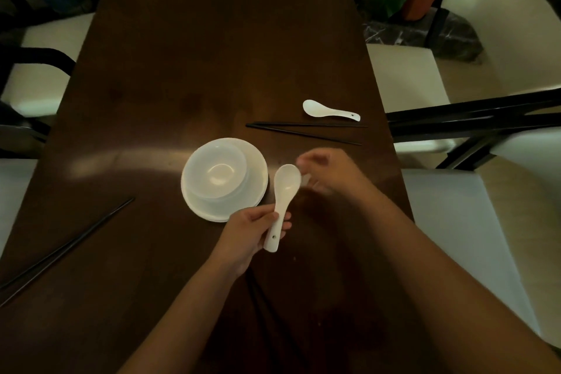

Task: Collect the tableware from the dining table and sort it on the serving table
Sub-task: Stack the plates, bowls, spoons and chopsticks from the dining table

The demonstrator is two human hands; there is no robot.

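On the dark wooden dining table (188, 70), a stack of white bowls (217, 171) set on white plates (256, 167) serves as the landmark near the middle. Far to the left of the stack, a pair of black chopsticks (65, 247) is laid at a slant toward the table's edge. Just right of the stack, a white ceramic soup spoon (283, 200) is pinched by its handle in the left hand (253, 232), bowl end pointing away. Beyond that, the right hand (326, 171) is blurred, fingers loosely curled; whether anything is held cannot be told. Behind and right of the stack, a second pair of chopsticks (305, 130) and another soup spoon (329, 111) are seen lying.
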